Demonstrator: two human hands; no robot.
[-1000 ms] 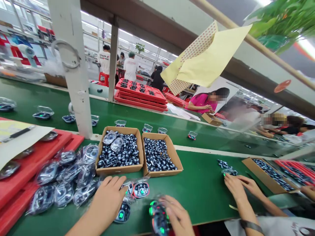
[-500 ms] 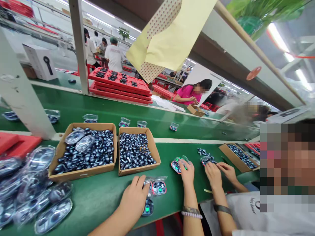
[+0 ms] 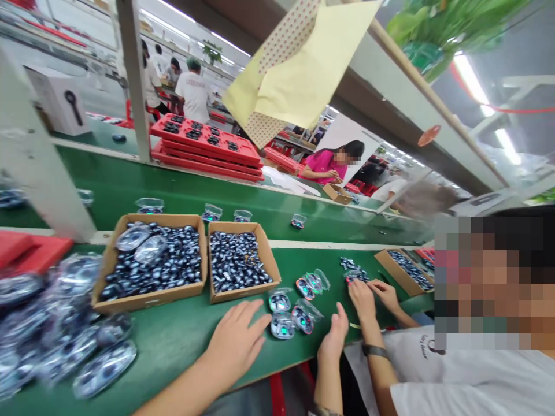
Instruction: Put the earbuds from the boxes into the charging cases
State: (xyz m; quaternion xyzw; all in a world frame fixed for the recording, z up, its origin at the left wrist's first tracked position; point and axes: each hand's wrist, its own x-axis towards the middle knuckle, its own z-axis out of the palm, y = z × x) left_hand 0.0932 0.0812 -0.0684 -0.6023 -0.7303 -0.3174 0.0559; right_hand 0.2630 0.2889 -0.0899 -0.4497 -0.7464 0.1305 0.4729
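My left hand (image 3: 237, 334) lies low over the table with its fingers spread, holding nothing, just left of a cluster of earbud charging cases. My right hand (image 3: 333, 335) is raised at the cluster's right side, fingers stretched and nothing seen in it. Between them, an open earbud case (image 3: 282, 327) with a clear lid and a green light sits nearest my left fingertips. Another case (image 3: 279, 301) stands behind it. A case with a reddish rim (image 3: 302, 320) is to the right, and further cases (image 3: 309, 286) stand behind.
Two cardboard boxes hold dark earbuds, a larger box (image 3: 151, 300) and a smaller box (image 3: 247, 294). Clear-wrapped cases (image 3: 104, 367) pile up at left. At right, a co-worker's hands (image 3: 362, 299) work near loose earbuds (image 3: 350, 264). Cases (image 3: 298, 221) stand on the green strip behind.
Both hands have let go of the cases and drawn back, my right hand toward the table edge. The cases near my left hand now sit closer to the others. The view has shifted slightly.
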